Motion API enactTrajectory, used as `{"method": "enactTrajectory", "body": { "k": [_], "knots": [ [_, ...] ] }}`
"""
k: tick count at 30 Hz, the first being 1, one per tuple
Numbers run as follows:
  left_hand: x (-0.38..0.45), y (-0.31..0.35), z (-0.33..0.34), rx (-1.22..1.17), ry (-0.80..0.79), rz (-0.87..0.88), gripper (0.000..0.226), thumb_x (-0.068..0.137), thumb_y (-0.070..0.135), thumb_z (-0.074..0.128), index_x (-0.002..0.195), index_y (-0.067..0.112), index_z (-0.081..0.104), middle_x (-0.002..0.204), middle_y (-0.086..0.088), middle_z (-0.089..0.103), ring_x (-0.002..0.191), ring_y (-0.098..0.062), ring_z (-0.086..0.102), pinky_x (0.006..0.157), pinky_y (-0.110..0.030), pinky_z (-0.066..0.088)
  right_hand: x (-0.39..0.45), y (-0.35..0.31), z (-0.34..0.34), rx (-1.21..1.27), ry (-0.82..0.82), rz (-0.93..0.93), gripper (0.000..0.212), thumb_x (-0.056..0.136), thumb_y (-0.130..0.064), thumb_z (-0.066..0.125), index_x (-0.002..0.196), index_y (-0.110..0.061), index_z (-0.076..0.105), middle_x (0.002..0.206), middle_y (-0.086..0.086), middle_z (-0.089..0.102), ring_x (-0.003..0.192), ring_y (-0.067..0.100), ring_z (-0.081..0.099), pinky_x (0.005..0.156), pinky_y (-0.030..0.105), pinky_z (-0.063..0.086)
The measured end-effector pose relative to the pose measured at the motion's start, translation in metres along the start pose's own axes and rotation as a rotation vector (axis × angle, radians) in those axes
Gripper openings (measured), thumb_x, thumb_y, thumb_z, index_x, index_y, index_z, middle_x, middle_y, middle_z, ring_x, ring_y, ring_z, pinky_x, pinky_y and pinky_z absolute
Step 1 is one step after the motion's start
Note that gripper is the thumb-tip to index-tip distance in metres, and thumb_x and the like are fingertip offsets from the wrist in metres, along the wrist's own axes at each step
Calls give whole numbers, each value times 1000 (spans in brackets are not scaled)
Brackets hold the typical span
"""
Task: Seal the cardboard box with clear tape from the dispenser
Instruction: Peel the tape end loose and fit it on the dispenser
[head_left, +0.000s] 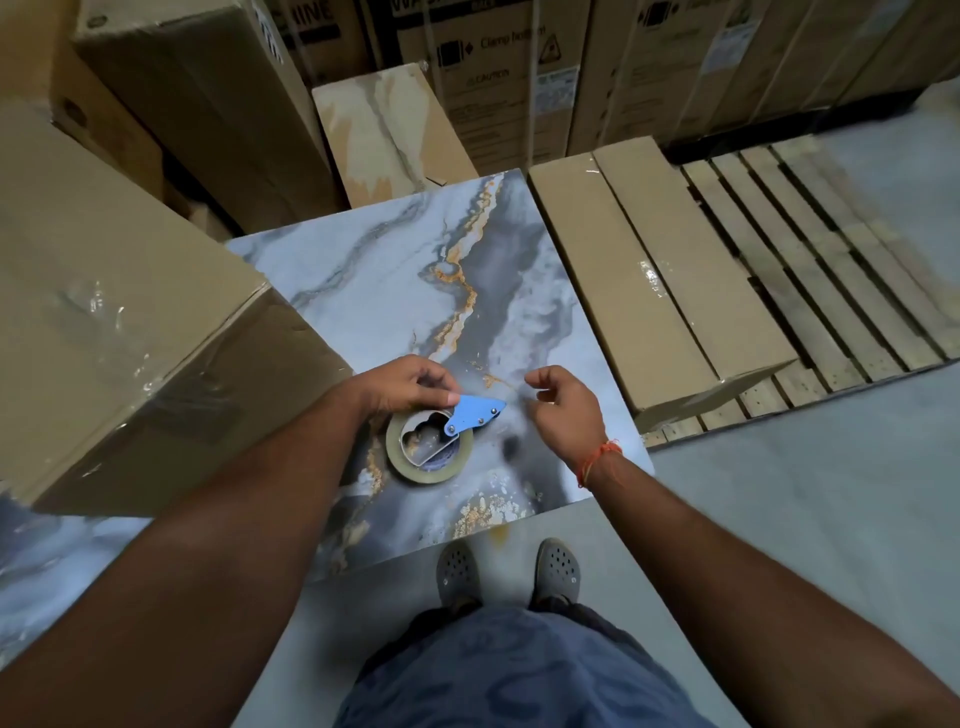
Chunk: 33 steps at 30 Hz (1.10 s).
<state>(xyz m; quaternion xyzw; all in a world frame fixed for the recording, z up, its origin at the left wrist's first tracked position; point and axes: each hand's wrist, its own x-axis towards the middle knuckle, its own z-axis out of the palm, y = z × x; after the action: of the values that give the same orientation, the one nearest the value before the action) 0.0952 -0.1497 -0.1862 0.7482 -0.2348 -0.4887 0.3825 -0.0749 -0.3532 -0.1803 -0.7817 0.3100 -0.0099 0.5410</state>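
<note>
A blue tape dispenser (470, 415) with a roll of clear tape (428, 452) lies on a marbled blue-grey slab (415, 270). My left hand (410, 384) grips the dispenser at its upper edge. My right hand (563, 408) hovers just right of the dispenser's tip, fingers curled and pinched near where the tape end would be; whether it holds tape I cannot tell. A large cardboard box (119, 322), partly covered with clear tape, stands at the left, touching the slab.
Long flat cartons (660, 270) lie on a wooden pallet (841, 260) to the right. Tall printed cartons (493, 67) stack along the back. A stained box (384, 130) stands behind the slab. My feet (509, 571) are on grey floor.
</note>
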Motion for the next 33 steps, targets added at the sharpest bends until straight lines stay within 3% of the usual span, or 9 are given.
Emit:
{"method": "enactTrajectory", "body": {
  "k": [3, 7, 11, 17, 21, 23, 26, 30, 33],
  "knots": [
    [4, -6, 2, -67, 36, -3, 21, 93, 21, 73, 107, 5, 74, 91, -4, 76, 82, -12, 71, 78, -24, 56, 1, 3, 1, -24, -16, 28, 33, 89, -1, 61, 119, -12, 67, 112, -1, 66, 96, 17, 62, 90, 27, 49],
    [6, -15, 4, -92, 89, 8, 29, 89, 34, 72, 104, 10, 74, 93, -4, 77, 85, -15, 70, 84, -31, 55, 4, 2, 8, -40, -26, 44, 35, 88, 4, 55, 120, -8, 67, 111, -2, 64, 98, 15, 59, 88, 21, 42],
    [0, -23, 9, -50, 142, 45, 22, 94, 37, 67, 105, 19, 73, 91, 7, 75, 84, -5, 69, 84, -26, 49, 10, 0, 17, -4, 2, 68, 32, 88, 4, 58, 117, -7, 68, 112, 2, 67, 99, 14, 60, 88, 18, 42],
    [-8, -33, 19, 63, 271, 118, 13, 99, 34, 63, 104, 28, 73, 104, 10, 74, 100, -6, 69, 92, -25, 51, 20, -1, 21, -3, 29, 106, 31, 87, 1, 62, 114, -10, 69, 116, 8, 71, 97, 17, 63, 93, 28, 51],
    [-10, -40, 24, 77, 334, 123, 18, 101, 28, 61, 112, 24, 75, 107, 12, 74, 98, 3, 67, 90, -20, 48, 23, -7, 26, 23, 32, 124, 30, 86, 2, 61, 110, -15, 69, 115, 8, 71, 88, 17, 65, 69, 17, 51],
    [-11, -39, 24, 96, 343, 120, 20, 102, 26, 61, 116, 22, 74, 109, 12, 73, 96, 10, 64, 88, -16, 45, 22, -12, 29, 31, 36, 119, 32, 84, 3, 60, 108, -16, 69, 115, 8, 70, 94, 20, 66, 78, 25, 57],
    [-11, -38, 22, 126, 334, 114, 23, 101, 26, 61, 119, 20, 73, 116, 8, 73, 102, 3, 65, 92, -19, 45, 18, -18, 36, 26, 41, 97, 33, 81, 3, 60, 103, -20, 68, 111, 4, 69, 102, 24, 67, 95, 44, 56],
    [-17, -33, 17, 196, 374, 109, 22, 101, 33, 58, 114, 25, 74, 112, 6, 75, 104, -11, 68, 96, -31, 51, 13, -29, 45, 10, 44, 50, 30, 83, 3, 62, 105, -17, 68, 109, 5, 69, 91, 19, 64, 92, 38, 56],
    [-28, -19, 11, 258, 511, 155, 25, 102, 33, 57, 117, 22, 73, 111, 2, 76, 101, -13, 68, 95, -32, 51, 11, -40, 50, -97, 29, -47, 32, 85, 2, 61, 114, -11, 69, 111, 5, 69, 91, 17, 61, 88, 28, 50]
  ]
}}
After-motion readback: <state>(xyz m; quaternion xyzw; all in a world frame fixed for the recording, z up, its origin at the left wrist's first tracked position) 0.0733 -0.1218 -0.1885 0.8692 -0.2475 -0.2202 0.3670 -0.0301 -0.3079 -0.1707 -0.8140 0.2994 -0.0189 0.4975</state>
